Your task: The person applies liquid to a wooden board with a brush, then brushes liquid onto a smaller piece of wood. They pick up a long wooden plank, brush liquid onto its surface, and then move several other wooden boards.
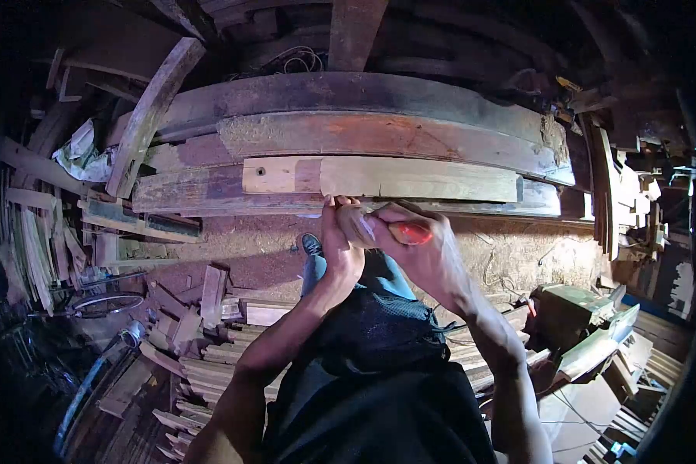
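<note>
Clenching | right hand (435, 259) round red-ended handle (412, 233) | left hand (342, 251) half-curled against wood (354, 224), hold unclear

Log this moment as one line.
left hand: beside pale board, grip unclear | right hand: holding red-ended tool | board: lying on planks

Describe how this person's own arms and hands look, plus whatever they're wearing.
The left hand and right hand are ungloved, and I can make out no watch or bracelet. The left forearm and right forearm are bare, with no sleeve showing. The person wears a black cloth garment over the torso and a dark shoe.
</note>
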Tool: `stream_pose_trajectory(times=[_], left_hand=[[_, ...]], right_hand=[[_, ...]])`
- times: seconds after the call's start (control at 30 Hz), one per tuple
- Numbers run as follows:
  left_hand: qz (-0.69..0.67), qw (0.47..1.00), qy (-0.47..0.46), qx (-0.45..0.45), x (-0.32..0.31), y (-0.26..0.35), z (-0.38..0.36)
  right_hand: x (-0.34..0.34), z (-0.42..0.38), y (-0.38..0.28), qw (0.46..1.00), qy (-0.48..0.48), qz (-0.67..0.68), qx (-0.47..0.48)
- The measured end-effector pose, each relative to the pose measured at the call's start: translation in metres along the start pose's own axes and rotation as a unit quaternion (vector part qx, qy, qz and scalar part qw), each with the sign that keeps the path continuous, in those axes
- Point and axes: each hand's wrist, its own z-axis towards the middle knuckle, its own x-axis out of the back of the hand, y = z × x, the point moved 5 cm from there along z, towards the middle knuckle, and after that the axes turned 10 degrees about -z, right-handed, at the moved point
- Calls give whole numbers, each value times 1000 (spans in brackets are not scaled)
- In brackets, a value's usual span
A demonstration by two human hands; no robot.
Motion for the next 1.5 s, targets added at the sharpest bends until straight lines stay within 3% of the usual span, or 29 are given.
stream_pose_trajectory(times=[0.23,0.3,0.6,0.8,0.87,0.93,1.07,1.27,1.33,1.47,1.5], left_hand=[[-45,998,-25,22,-1,-5,7],[-43,999,31,11,4,-6,7],[-27,998,46,21,1,3,5],[-23,995,85,41,-2,4,3],[-19,998,44,43,-6,3,4],[-16,997,53,52,2,1,7],[2,997,33,63,7,2,2],[15,995,85,49,10,9,-2],[20,997,69,37,16,11,3],[22,999,36,5,16,20,12],[16,997,76,-14,17,22,12]], right_hand=[[-11,-2,13,1000,-5,7,6],[-13,-2,14,1000,6,6,4],[-1,-6,0,998,51,3,26],[-4,-3,5,1000,25,2,16],[-10,-3,16,1000,19,4,9],[-26,-8,43,966,-32,167,-196],[-36,-9,59,977,-5,169,-131],[-40,-6,57,955,-19,254,-154],[-43,-4,61,969,-47,201,-137],[-34,-12,49,965,-77,232,-99],[-19,-6,33,990,-71,116,-20]])
